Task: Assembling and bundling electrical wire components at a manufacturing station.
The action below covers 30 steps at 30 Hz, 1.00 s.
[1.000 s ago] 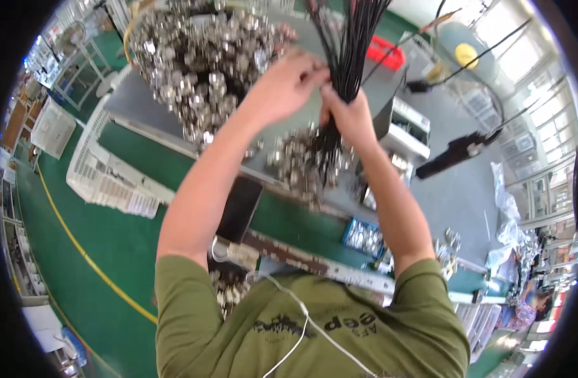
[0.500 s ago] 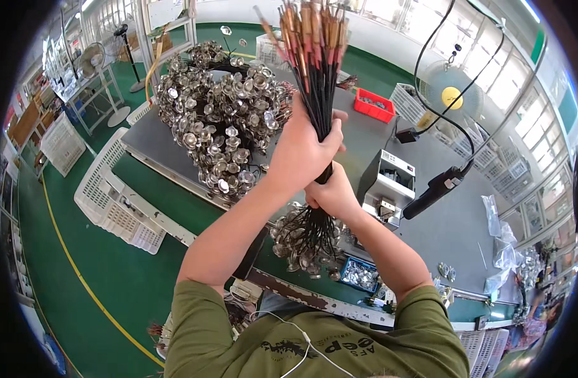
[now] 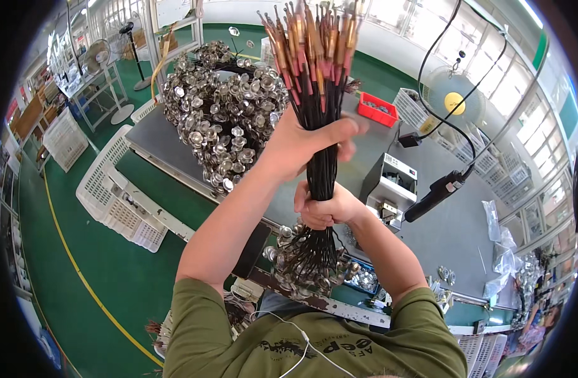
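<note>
A thick bundle of black wires [image 3: 322,173] stands upright between my hands, with pink and brown sleeves and small metal tips at its top end. My right hand [image 3: 327,208] is closed tightly around its lower part. Higher up, my left hand [image 3: 301,142] wraps it loosely, thumb stretched across the front and fingertips showing past the far side, slightly blurred. Below my right hand the wires fan out to a cluster of shiny round metal cups [image 3: 308,277], which hangs over the bench's near edge.
A large heap of similar metal cups [image 3: 223,120] lies on the grey bench [image 3: 453,233] at the left. A red bin [image 3: 377,109], a small boxy machine [image 3: 391,183], a hanging black tool [image 3: 434,196] and a blue tray of metal parts [image 3: 363,277] are around the bundle.
The bundle has come upright and its cup end has dropped a little. My left hand has loosened, its thumb now stretched out. My right hand has shifted slightly lower, still gripping.
</note>
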Motion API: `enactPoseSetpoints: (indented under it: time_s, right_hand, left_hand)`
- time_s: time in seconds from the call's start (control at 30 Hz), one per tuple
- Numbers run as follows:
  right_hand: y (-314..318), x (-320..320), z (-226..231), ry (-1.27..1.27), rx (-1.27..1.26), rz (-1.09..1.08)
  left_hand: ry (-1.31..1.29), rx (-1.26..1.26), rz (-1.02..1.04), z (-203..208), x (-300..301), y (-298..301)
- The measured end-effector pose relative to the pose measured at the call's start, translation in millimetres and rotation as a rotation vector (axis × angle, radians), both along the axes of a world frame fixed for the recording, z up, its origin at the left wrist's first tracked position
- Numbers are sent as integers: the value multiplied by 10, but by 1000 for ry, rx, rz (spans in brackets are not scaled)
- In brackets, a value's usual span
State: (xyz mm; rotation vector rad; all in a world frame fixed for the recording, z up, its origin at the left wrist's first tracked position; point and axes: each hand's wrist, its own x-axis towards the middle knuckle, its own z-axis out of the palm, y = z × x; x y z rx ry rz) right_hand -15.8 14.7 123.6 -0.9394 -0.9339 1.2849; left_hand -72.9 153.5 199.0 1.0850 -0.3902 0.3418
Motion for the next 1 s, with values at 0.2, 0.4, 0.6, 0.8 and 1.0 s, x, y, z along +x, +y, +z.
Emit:
enactPoseSetpoints:
  time_s: [0.2, 0.4, 0.6, 0.8, 1.0]
  right_hand:
    - [111, -97, 96, -127, -75, -281]
    - [293, -240, -5, -489, 111, -840]
    - [92, -159, 245, -94, 33, -286]
    - [52, -109, 98, 65, 109, 22]
    - [147, -17, 83, -229, 112, -240]
  left_hand:
    - [-6, 21, 172, 67, 73, -27]
    - [87, 150, 422, 121, 93, -55]
    - [-163, 165, -64, 50, 13, 107]
    - [-51, 230, -138, 106, -79, 38]
    - [-10, 215, 58, 130, 34, -33]
